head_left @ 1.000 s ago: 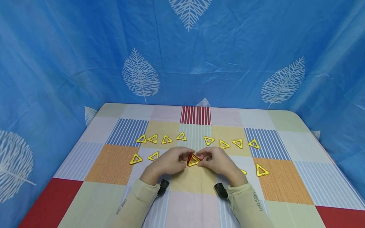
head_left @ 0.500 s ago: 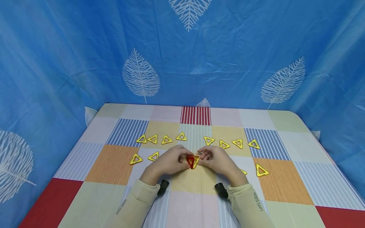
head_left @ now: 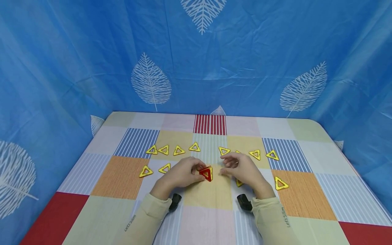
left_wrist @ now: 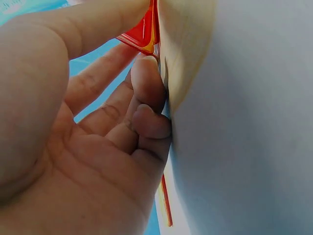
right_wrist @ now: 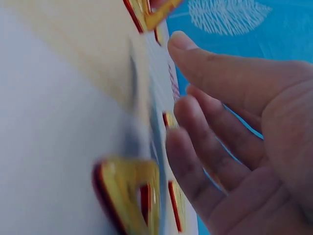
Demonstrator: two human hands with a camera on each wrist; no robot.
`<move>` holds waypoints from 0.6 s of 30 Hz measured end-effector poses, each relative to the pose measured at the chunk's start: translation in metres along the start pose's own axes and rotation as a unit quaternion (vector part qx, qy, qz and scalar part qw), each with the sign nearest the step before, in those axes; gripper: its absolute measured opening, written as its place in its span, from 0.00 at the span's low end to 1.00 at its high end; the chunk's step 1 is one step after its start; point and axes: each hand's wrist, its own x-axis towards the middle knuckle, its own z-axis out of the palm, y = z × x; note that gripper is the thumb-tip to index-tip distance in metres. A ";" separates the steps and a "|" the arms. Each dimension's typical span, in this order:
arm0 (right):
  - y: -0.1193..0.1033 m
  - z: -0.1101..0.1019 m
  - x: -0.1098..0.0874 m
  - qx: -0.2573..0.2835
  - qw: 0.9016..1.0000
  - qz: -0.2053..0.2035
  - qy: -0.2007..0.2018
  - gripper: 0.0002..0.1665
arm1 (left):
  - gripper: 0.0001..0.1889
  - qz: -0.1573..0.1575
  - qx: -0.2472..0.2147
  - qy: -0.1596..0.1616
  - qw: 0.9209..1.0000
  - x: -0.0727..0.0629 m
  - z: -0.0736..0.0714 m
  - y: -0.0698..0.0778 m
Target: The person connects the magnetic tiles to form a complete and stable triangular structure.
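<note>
In the head view, my left hand (head_left: 183, 172) pinches a small joined piece of red and yellow triangle tiles (head_left: 207, 174) at the middle of the table. How many tiles it has I cannot tell. The left wrist view shows a red tile (left_wrist: 143, 33) at the thumb tip, partly hidden. My right hand (head_left: 242, 170) is apart from the piece, a little to its right, with fingers loosely bent and nothing held. Below it lies a yellow triangle tile (head_left: 239, 183), partly covered by the hand. That hand's thumb and fingers (right_wrist: 193, 117) are spread in the right wrist view.
Several loose yellow triangle tiles lie in a row behind the hands, at left (head_left: 179, 150) and right (head_left: 255, 154). Further ones lie beside the left hand (head_left: 146, 171) and far right (head_left: 281, 183). A patchwork cloth (head_left: 211, 224) covers the table; a blue curtain (head_left: 239, 68) stands behind.
The piece has turned so its red face shows toward the front. My right hand has let go and moved right, uncovering part of a tile below it. The left hand keeps its hold.
</note>
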 end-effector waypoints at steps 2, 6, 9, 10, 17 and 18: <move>0.004 -0.005 -0.001 -0.012 1.000 0.007 0.017 0.23 | 0.19 -0.002 0.003 0.001 1.000 0.000 0.000 0.000; 0.010 -0.017 -0.004 -0.023 0.998 0.029 0.048 0.27 | 0.22 -0.001 0.015 0.002 1.000 -0.002 0.000 0.000; 0.016 -0.025 -0.007 -0.026 0.996 0.051 0.069 0.30 | 0.23 0.000 0.021 -0.001 1.000 -0.003 0.000 0.001; 0.018 -0.028 -0.008 -0.028 0.995 0.060 0.075 0.30 | 0.22 0.001 0.021 -0.003 1.000 -0.003 -0.001 0.001; 0.030 -0.035 -0.011 -0.041 0.990 0.099 0.095 0.32 | 0.21 0.001 0.016 -0.006 1.000 -0.005 0.000 0.002; 0.031 -0.035 -0.011 -0.042 0.990 0.100 0.095 0.32 | 0.21 0.003 0.017 -0.005 1.000 -0.005 0.000 0.002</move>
